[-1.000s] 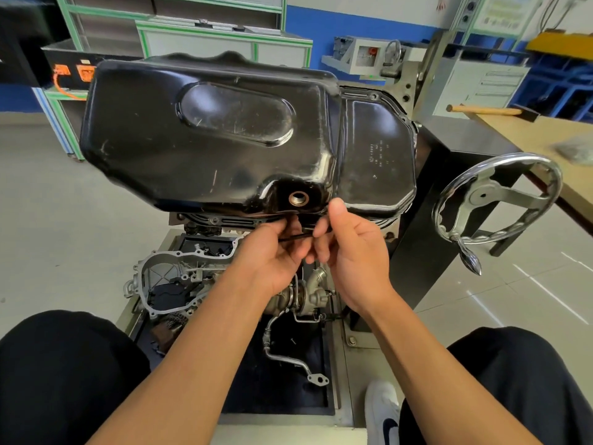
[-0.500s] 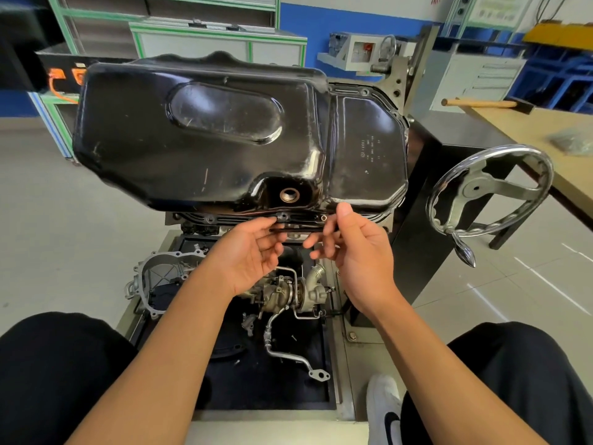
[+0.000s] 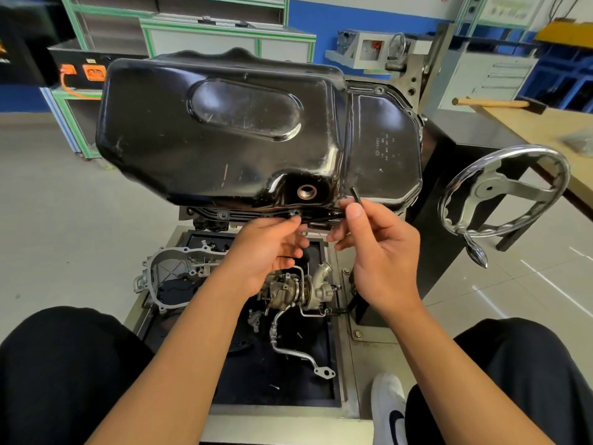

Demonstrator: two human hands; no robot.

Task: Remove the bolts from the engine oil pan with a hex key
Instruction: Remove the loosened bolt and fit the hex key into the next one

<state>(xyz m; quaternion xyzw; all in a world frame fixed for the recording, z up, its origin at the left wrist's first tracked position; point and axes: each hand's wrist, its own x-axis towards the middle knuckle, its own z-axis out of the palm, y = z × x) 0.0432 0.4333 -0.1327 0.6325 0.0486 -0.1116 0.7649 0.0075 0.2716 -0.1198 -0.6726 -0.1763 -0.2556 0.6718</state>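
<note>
Workshop floor behind, oil pan point(image 3: 224, 130) raised on stand for access, right hand point(image 3: 375, 252) pinching hex key point(image 3: 356, 195), left hand point(image 3: 269, 248) fingertips steadying flange bolt point(image 3: 294, 213).

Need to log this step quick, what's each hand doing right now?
Left hand: fingers at a bolt on the oil pan flange; cannot tell if gripping.
Right hand: closed on the hex key.

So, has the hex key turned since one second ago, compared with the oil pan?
Yes. The hex key lay level under the drain hole; now its short end points up, right of the hole, in the right hand.
</note>
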